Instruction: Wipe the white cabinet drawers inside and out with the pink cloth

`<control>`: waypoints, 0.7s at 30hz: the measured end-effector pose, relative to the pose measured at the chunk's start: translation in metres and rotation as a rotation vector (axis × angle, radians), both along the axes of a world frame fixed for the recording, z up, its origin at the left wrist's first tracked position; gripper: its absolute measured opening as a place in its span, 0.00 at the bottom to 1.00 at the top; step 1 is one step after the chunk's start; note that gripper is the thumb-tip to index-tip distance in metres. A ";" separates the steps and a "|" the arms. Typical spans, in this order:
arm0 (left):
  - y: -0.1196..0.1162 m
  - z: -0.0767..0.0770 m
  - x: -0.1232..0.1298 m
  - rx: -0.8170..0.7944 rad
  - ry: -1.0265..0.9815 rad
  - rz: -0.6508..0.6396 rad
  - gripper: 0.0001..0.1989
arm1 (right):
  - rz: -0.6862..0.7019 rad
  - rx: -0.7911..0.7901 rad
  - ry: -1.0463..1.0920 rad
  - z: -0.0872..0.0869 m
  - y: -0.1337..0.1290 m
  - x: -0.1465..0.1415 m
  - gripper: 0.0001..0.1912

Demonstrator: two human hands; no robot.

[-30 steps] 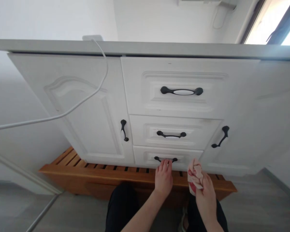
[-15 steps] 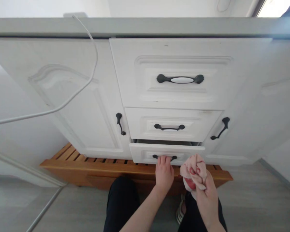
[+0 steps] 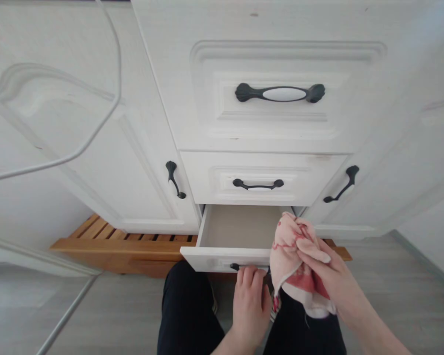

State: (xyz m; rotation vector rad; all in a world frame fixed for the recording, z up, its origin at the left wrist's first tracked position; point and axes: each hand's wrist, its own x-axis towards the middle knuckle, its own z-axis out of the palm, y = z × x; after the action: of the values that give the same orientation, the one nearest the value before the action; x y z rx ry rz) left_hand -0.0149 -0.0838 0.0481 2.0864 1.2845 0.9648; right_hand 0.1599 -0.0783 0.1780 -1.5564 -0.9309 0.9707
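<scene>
The bottom drawer (image 3: 222, 257) of a white cabinet is pulled out, and its bare inside shows. My left hand (image 3: 249, 301) has its fingers hooked over the drawer's dark handle (image 3: 235, 266). Bunched in my right hand (image 3: 327, 264) is a pink cloth (image 3: 288, 251) with red patterns, hanging in front of the drawer's right end and hiding part of it. Above, the middle drawer (image 3: 299, 172) and the large top drawer (image 3: 281, 140) are closed.
Cabinet doors with dark handles flank the drawers. A wooden slatted bench (image 3: 114, 251) stands low under the cabinet. A white cable (image 3: 92, 140) hangs across the left door (image 3: 148, 207). My knees are just below the drawer.
The bottom drawer has come much further out, with my left hand on its handle. My right hand and the cloth have risen towards the drawer opening. The view has moved closer to the cabinet.
</scene>
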 end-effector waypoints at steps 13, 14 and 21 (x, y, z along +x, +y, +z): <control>-0.058 -0.036 -0.008 0.248 -0.009 0.108 0.23 | 0.786 -0.106 -0.613 0.002 0.092 -0.027 0.06; -0.063 -0.039 -0.008 0.252 -0.007 0.131 0.23 | 0.813 -0.140 -0.588 -0.012 0.105 -0.034 0.08; -0.073 -0.038 -0.018 0.235 0.035 0.063 0.22 | 0.523 0.036 -0.403 -0.080 0.199 -0.101 0.12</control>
State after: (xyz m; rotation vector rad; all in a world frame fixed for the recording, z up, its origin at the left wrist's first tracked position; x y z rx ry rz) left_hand -0.0327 -0.1563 0.0101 2.2582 1.3155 1.1608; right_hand 0.0584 0.1209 0.0985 -1.5366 -1.6892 0.9990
